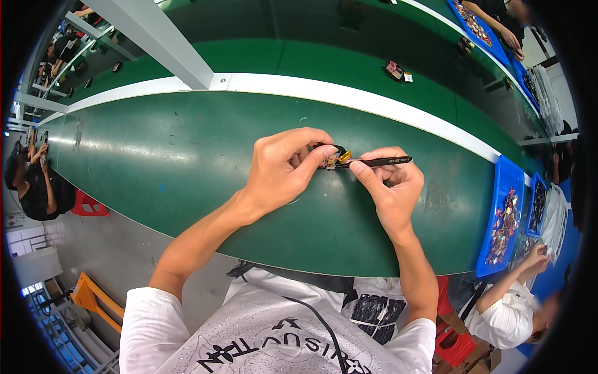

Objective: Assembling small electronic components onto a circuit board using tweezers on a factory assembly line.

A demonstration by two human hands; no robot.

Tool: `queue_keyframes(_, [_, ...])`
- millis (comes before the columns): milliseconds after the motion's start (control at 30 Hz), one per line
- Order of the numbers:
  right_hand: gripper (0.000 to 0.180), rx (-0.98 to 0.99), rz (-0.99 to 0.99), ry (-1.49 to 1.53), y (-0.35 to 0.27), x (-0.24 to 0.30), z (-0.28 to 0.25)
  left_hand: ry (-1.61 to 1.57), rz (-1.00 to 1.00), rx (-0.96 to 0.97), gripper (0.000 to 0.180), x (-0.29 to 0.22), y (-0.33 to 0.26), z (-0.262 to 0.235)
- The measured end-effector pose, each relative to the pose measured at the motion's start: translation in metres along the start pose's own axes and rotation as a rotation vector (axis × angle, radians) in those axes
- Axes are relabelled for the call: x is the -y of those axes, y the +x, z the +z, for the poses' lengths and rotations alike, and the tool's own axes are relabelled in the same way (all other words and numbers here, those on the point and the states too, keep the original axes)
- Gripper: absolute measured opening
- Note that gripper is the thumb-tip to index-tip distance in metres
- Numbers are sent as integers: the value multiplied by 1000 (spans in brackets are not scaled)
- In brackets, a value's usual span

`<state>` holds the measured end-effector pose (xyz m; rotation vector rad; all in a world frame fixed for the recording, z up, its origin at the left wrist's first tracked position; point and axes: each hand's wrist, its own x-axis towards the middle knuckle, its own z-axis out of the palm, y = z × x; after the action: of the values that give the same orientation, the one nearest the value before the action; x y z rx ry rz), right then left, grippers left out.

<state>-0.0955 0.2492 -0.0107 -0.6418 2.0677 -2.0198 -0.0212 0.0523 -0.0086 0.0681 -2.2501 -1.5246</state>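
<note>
Over the green tabletop (187, 143), my left hand (283, 162) pinches a small electronic part (328, 163) with black, yellow and coppery bits. Its exact kind is too small to make out, and my fingers cover much of it. My right hand (393, 181) is closed on a pair of black tweezers (386, 161), held almost level. Their tips point left and meet the small part beside my left fingertips. Both hands are close together near the middle of the table.
A blue tray (498, 212) of small coloured parts stands at the table's right end. A white rail (349, 93) and slanted post (156, 40) border the far side; beyond lies a small dark part (393, 70). Co-workers sit at right (507, 311) and far left (37, 181).
</note>
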Motion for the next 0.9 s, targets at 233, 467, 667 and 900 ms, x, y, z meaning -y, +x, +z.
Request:
queue_keyframes(233, [14,2,121,100,2,3,0,23,79,-33,11,-1,0,2])
queue_keyframes(467, [13,-1,186,112,2,10,-1,86,168,-64,13,-4,0,4])
queue_keyframes(667, [14,3,246,148,2,11,-3,186,286,-74,15,-5,-1,4])
queue_keyframes(900, [15,-1,281,193,3,11,-4,327,475,-75,20,-1,0,5])
